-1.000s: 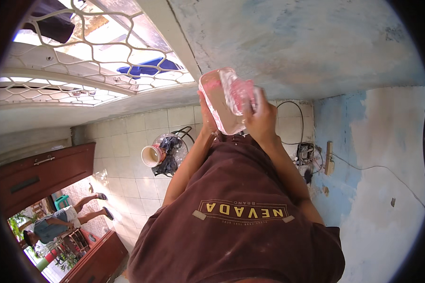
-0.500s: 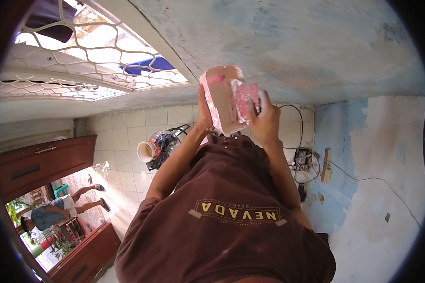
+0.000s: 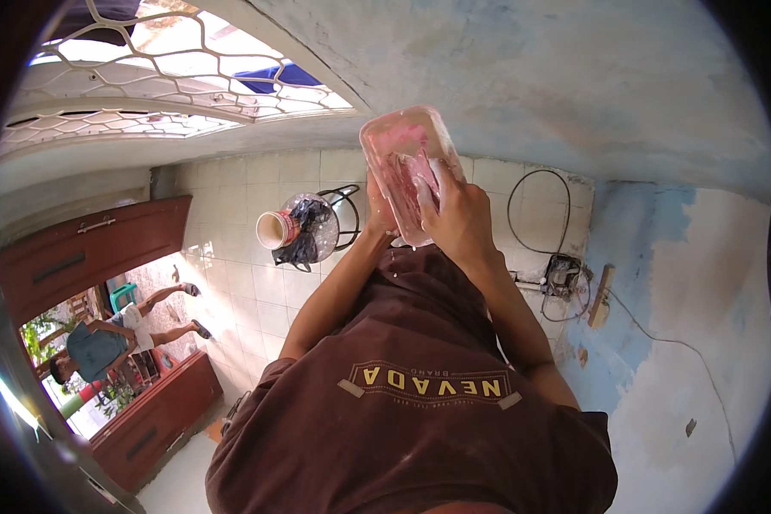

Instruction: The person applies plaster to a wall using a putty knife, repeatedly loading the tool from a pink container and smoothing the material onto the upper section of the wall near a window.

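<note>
As held, tray (image 3: 431,135): long axis toward wall (image 3: 531,103), angled left.
Left hand (image 3: 379,207): clasping side.
Right hand (image 3: 459,212): pinching pink-smeared piece (image 3: 412,167).

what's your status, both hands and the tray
Left hand holds tray. Right hand grips pink piece at tray's inside. Nothing seen blocking; bucket stands apart, off left.

Left hand (image 3: 379,208), its fingers partly hidden behind the tray (image 3: 438,137); right hand (image 3: 459,218), masking part of a pink tool (image 3: 412,169) whose exact kind cannot be told; stool seat (image 3: 325,226), partly covered by a black bag (image 3: 302,246); dark cloth (image 3: 94,21), cut off by the upper edge
</note>
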{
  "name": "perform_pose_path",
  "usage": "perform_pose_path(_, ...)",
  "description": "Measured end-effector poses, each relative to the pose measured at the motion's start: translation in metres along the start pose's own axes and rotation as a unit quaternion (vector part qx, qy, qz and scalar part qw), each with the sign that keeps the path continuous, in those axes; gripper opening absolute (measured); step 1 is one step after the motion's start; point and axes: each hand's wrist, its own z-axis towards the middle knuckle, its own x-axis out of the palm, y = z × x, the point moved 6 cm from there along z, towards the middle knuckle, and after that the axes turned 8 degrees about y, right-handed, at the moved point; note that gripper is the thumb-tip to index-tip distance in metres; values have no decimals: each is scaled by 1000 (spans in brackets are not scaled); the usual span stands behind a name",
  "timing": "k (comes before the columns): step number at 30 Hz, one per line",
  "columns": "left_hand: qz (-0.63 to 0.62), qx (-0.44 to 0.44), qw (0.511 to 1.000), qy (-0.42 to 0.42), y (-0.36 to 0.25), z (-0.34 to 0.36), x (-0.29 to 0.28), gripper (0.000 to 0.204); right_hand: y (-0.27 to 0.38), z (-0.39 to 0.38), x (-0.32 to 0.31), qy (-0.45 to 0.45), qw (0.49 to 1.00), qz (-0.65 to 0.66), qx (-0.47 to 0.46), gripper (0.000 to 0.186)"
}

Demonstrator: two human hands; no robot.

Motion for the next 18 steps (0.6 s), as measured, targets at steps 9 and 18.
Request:
perform_pose_path(9,94,78,991,-61,-30,-7,20,64,1,12,30,-38,997,71,-8,29)
perform_pose_path(18,-45,33,998,23,-78,-5,2,72,28,27,13,-101,992,63,34,21)
